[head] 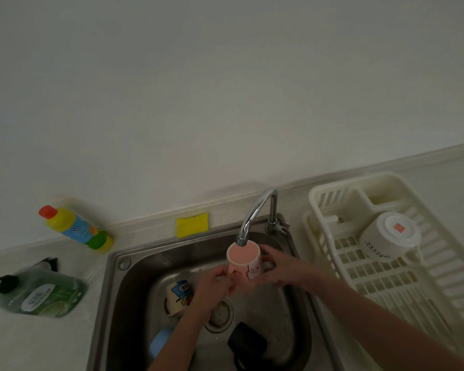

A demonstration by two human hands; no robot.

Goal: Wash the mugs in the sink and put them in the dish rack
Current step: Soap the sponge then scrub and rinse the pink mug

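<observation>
A pink mug (243, 257) with a cartoon print is held upright right under the spout of the chrome faucet (255, 214). My left hand (214, 286) grips its left side and my right hand (280, 267) grips its right side. Down in the steel sink (134, 290) lie a white mug with a blue cartoon (178, 293), a light blue mug (160, 341) partly hidden by my left forearm, and a black mug (248, 344). A white mug (389, 236) sits upside down in the cream dish rack (386, 279) on the right.
A yellow sponge (192, 224) lies on the ledge behind the sink. On the left counter a yellow bottle with a red cap (75, 228) lies on its side, and a green soap bottle (42, 290) with a black pump lies nearer. The sink drain (220, 314) is below the hands.
</observation>
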